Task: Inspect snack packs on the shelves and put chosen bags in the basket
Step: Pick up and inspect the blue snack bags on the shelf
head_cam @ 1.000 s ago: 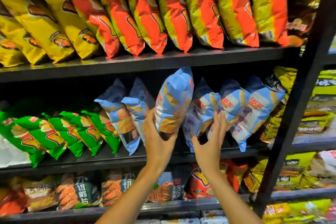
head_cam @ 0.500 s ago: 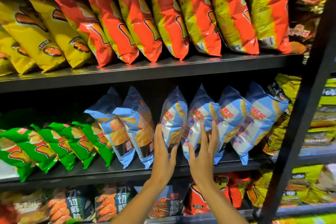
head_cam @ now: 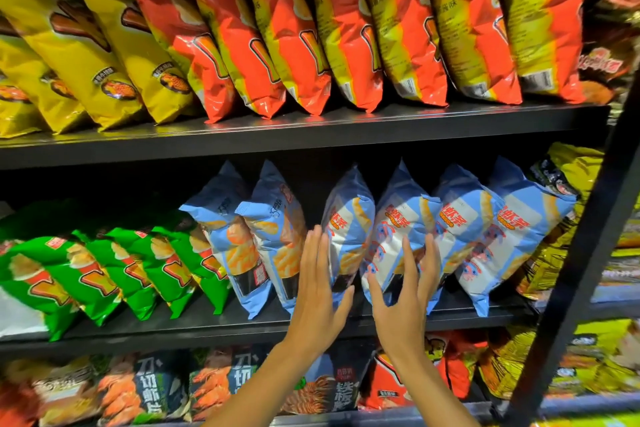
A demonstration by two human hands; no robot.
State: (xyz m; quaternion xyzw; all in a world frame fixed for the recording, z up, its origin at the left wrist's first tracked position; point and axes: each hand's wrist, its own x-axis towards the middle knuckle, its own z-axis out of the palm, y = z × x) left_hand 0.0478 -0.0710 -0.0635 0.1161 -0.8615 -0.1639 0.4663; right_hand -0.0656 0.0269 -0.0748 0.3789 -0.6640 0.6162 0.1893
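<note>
I see my left hand [head_cam: 317, 291], fingers spread and gripping nothing, flat against the left edge of the upright blue bag [head_cam: 348, 229] on the middle shelf [head_cam: 207, 326]. My right hand [head_cam: 403, 295] is equally loose just right of that bag.

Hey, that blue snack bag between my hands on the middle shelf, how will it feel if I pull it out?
The blue snack bag looks puffed with air, so probably light and squashy. Its glossy film may slide in the left hand. It leans on neighbouring blue bags, which may tip when it leaves.
</note>
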